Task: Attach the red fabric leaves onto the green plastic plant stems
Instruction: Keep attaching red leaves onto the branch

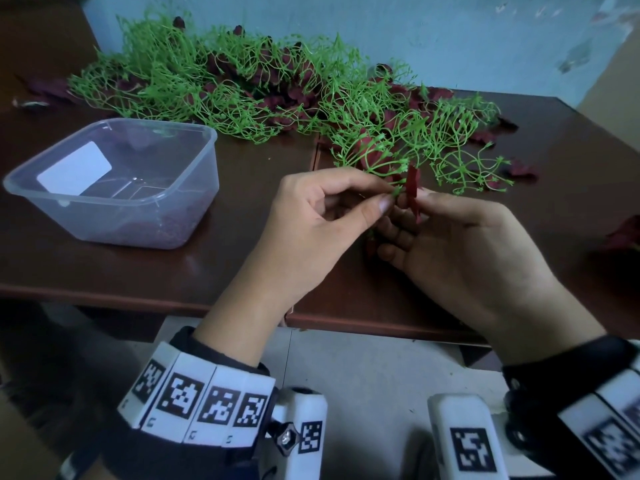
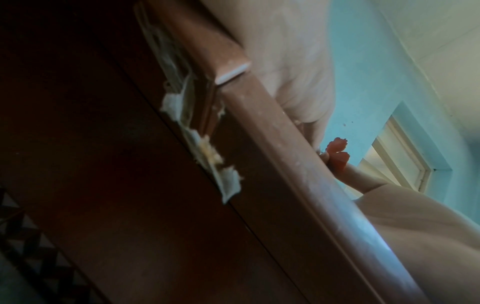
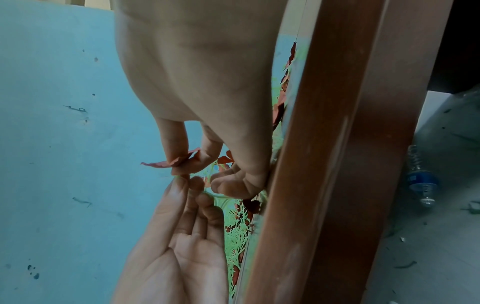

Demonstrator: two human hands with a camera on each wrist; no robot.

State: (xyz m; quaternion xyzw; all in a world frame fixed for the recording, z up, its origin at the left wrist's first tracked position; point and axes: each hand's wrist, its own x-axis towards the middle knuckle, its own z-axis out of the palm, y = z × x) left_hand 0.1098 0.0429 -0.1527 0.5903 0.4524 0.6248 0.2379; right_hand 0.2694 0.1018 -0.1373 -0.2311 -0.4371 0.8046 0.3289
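My left hand [image 1: 389, 197] pinches the tip of a green plastic stem [image 1: 398, 191] between thumb and forefinger; the sprig [image 1: 415, 140] fans out behind it over the table. Right against that tip, my right hand [image 1: 414, 202] pinches a red fabric leaf [image 1: 412, 183], held upright. The right wrist view shows the leaf [image 3: 176, 161] between thumb and finger, with the left hand's fingertips [image 3: 187, 181] meeting it from below. In the left wrist view the leaf [image 2: 337, 152] pokes out past the table edge. More red shows under the right hand's curled fingers [image 1: 370, 245].
A long heap of green stems [image 1: 242, 84] mixed with dark red leaves lies along the back of the brown table [image 1: 104, 271]. At the left stands a clear plastic tub [image 1: 194, 202]. Loose red leaves [image 1: 623, 233] lie at the right. A water bottle [image 3: 420, 181] lies on the floor.
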